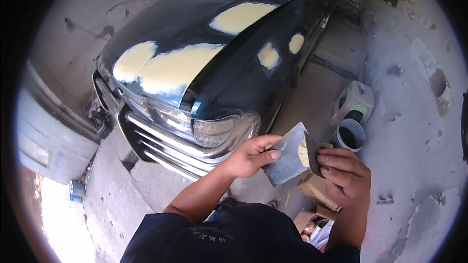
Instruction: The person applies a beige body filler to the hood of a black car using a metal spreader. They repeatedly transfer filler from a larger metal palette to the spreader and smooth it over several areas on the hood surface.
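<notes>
My left hand [254,157] pinches a flat grey plate [286,159] by its left edge, thumb on top. A dab of cream-coloured filler [303,155] sits on the plate's right part. My right hand [345,173] grips a thin dark spreader [315,153], whose face stands against the plate's right side beside the filler. Both are held in front of my chest, near the front corner of a dark car [243,75]. Cream filler patches [180,65] cover parts of its bonnet, with smaller ones on the wing.
A chrome bumper [170,153] and headlight [214,130] are just beyond my left hand. To the right stand a dark-filled bucket [350,135] and a pale plastic jug [358,100]. Below my right hand are cardboard boxes [319,190]. A blue-white can [75,191] stands far left.
</notes>
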The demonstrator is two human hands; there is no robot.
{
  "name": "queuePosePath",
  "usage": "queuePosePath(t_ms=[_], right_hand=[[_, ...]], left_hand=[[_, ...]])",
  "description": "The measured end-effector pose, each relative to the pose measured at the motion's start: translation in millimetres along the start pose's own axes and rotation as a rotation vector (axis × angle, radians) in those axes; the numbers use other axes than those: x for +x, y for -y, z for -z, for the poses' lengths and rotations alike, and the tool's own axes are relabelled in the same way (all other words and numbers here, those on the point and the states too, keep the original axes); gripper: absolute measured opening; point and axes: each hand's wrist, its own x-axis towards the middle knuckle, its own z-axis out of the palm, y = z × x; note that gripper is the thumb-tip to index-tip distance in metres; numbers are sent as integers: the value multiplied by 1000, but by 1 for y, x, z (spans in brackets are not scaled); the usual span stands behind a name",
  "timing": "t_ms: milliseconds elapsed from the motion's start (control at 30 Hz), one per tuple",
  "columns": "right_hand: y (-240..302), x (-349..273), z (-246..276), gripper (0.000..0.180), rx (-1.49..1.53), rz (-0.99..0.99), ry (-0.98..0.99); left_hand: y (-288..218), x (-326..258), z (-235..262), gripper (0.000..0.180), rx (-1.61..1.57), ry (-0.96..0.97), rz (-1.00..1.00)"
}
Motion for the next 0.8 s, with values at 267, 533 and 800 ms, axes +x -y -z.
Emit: queuePosePath(t_ms=[267, 533, 800], right_hand=[[-67, 3, 34, 27, 18, 80, 215], [-136, 17, 29, 26, -117, 10, 370], [-192, 20, -2, 28, 415, -510, -194]], left_hand=[[15, 17, -20, 34, 87, -160, 16], [25, 32, -3, 34, -92, -239, -109], [28, 90, 20, 31, -348, -629, -358]])
